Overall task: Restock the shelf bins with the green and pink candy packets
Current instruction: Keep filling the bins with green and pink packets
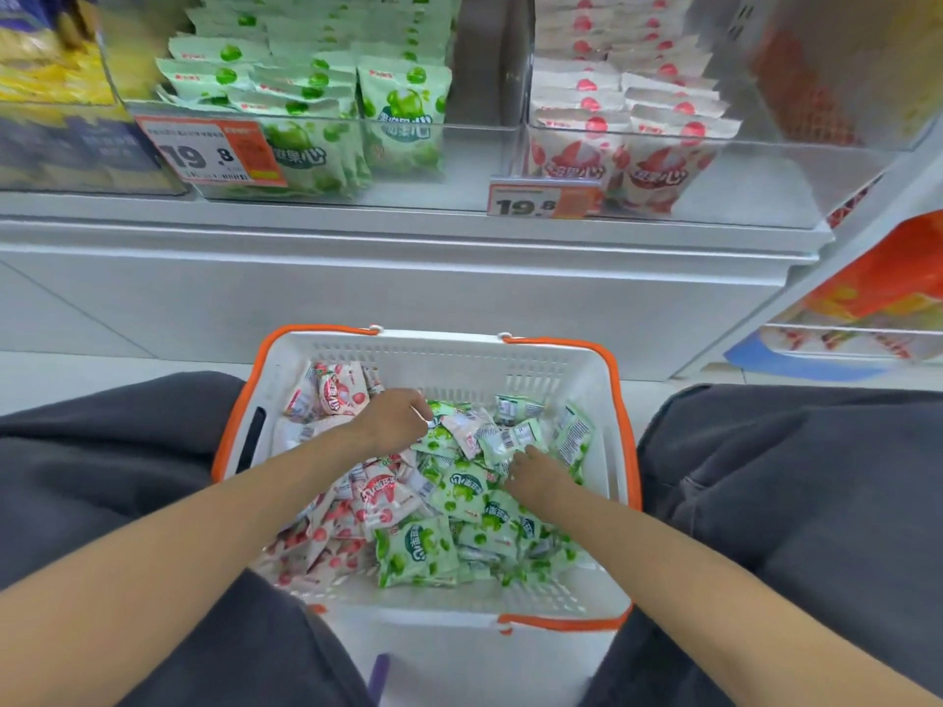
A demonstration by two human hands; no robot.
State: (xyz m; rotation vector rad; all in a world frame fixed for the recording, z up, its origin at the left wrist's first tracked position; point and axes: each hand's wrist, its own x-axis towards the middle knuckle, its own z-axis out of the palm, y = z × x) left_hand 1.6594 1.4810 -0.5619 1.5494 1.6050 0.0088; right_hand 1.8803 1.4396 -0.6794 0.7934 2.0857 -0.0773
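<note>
The candy packets look light, crinkly and slippery, so pinch a sealed edge; left hand curls round some, while the grip of the right hand is buried and unclear.

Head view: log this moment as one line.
basket: mixed packets inside | left hand: curled among packets, grip unclear | right hand: dug into green packets, grip unclear | green bin: left, part full | pink bin: right, part full

I see the shelf bearing 2 clear bins: left bin holds green packets, right bin pink packets. The basket sits on the floor.
</note>
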